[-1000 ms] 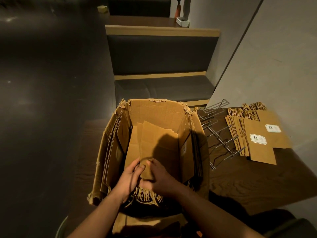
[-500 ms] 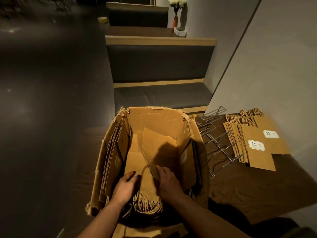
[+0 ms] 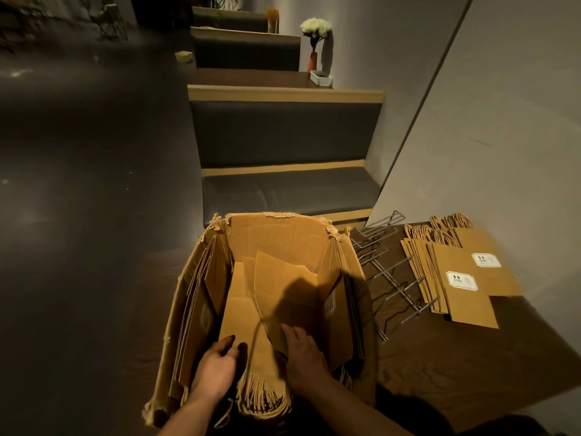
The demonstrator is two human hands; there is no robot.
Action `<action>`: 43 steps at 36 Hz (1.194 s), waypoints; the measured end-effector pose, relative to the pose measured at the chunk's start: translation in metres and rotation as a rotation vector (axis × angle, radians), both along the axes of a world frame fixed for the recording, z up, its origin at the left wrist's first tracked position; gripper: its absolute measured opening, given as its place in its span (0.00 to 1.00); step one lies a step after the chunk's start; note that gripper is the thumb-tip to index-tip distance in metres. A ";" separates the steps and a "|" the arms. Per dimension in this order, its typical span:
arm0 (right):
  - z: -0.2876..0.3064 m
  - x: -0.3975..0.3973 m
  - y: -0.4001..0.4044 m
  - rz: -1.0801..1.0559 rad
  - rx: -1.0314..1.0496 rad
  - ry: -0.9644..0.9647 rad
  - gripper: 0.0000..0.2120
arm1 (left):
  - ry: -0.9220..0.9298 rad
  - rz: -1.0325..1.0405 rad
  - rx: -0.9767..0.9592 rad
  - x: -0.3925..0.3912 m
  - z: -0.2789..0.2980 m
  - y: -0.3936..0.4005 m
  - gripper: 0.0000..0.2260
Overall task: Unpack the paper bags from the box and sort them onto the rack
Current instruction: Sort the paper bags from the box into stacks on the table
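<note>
Tan box (image 3: 276,234), brown bags (image 3: 465,297) with white labels (image 3: 461,280).
</note>
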State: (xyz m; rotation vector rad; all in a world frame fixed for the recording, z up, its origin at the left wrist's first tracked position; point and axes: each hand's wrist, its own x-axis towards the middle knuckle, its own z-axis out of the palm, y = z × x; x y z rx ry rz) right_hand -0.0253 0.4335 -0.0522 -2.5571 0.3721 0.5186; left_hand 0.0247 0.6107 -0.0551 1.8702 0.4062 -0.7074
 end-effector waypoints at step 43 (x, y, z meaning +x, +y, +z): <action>0.015 0.007 0.013 0.077 -0.021 0.133 0.34 | -0.115 0.067 -0.309 -0.016 0.044 -0.012 0.19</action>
